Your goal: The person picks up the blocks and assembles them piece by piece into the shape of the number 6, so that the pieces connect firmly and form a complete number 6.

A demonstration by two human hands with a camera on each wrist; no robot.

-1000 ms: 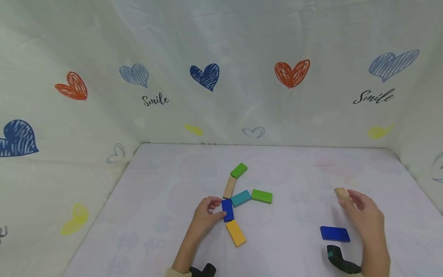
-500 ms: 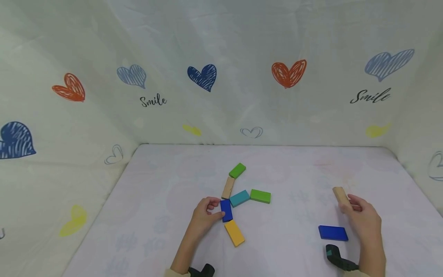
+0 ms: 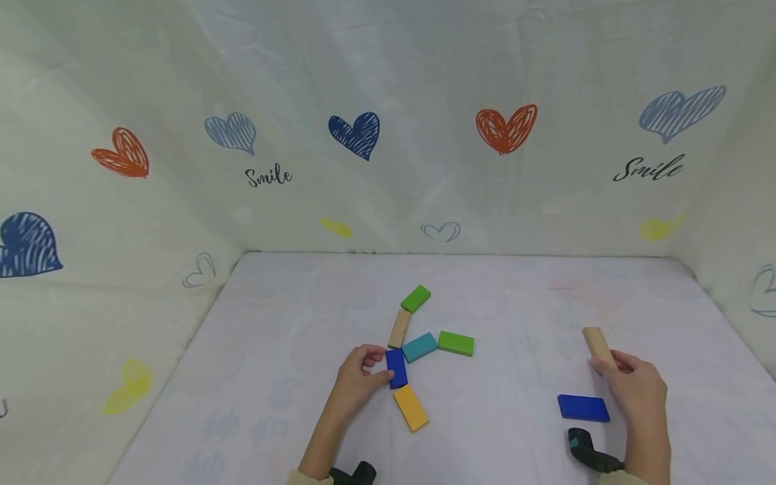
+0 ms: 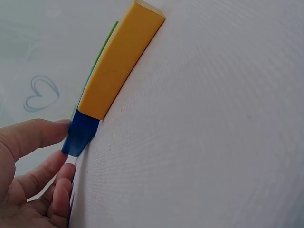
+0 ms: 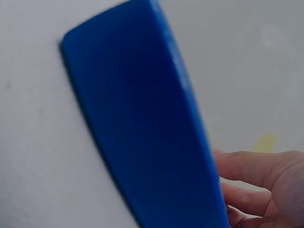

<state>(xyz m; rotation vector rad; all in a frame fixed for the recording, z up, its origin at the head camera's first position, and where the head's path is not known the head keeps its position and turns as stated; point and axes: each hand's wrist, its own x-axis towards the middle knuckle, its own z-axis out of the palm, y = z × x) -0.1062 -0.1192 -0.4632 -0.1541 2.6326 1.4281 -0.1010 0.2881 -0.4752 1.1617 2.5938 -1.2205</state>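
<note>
In the head view my left hand [image 3: 359,378] pinches a blue block [image 3: 397,368] between thumb and forefinger; the block lies flat on the table. At its near end a yellow block [image 3: 411,408] touches it. Beyond it lie a plain wooden block [image 3: 399,328] and a teal block [image 3: 420,347]. A green block [image 3: 415,298] tops the wooden one, end to end, and another green block [image 3: 457,343] adjoins the teal one. My right hand [image 3: 636,385] holds a second wooden block [image 3: 598,345] by its near end. Whether that block touches the table cannot be told.
A second blue block [image 3: 583,408] lies left of my right wrist and fills much of the right wrist view. Dark wrist camera mounts [image 3: 593,453] show at both wrists. A pale sheet with printed hearts [image 3: 506,128] hangs behind the white table [image 3: 497,296].
My right hand has drawn slightly nearer along the wooden block, so more of the block shows. The left hand and the joined blocks stay put; the head view shifted a little.
</note>
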